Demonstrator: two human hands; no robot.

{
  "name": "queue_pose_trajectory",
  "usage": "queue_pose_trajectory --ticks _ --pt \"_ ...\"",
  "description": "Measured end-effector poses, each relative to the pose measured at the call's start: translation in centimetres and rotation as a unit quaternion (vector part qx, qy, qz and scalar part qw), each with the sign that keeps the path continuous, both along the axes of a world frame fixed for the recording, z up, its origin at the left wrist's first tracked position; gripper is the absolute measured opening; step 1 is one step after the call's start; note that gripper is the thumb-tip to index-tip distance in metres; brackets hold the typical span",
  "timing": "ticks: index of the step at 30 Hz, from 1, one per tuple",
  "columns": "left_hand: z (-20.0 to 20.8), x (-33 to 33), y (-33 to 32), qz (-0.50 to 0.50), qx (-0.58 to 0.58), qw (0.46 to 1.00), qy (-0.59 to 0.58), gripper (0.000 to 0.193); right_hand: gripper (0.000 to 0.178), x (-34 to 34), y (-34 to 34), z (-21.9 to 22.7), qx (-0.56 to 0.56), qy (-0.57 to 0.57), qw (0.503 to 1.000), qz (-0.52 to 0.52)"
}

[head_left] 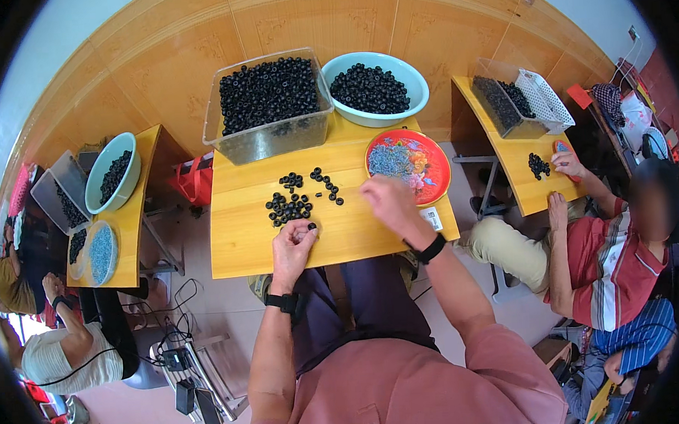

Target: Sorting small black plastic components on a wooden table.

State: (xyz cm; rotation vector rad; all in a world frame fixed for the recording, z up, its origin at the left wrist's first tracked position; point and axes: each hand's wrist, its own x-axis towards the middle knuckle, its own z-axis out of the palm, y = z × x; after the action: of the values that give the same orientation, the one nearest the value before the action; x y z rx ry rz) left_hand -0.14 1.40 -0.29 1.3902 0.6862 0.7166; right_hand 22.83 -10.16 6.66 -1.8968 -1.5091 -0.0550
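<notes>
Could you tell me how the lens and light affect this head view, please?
Head view: fisheye bends the wooden table edges and darkens the corners to black; light is soft and even, with faint shadows under the left hand and right hand; the clear bin front shows mild glare; the small black rings stay sharp.

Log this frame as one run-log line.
left hand: pinching one black ring | right hand: at red plate rim, grip unclear | loose rings: on wooden table

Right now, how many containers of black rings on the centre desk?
2: a clear rectangular bin at the back left of the yellow desk, and a pale green round bowl at the back right. The red plate holds small pale parts instead.
</notes>
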Motion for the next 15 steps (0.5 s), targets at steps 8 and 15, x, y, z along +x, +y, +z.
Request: queue_pose_trajectory --ticks 8,15 --pt "0.2 0.1 0.0 0.005 0.039 0.999 0.028 0.015 0.018 6.9 -2.5 -1.4 -0.151 -0.037 0.985 -0.078" --pt "0.4 0.1 -0.3 0.016 0.051 0.998 0.034 0.014 0.017 7.0 -2.7 -2.0 -0.124 -0.012 0.989 -0.085"
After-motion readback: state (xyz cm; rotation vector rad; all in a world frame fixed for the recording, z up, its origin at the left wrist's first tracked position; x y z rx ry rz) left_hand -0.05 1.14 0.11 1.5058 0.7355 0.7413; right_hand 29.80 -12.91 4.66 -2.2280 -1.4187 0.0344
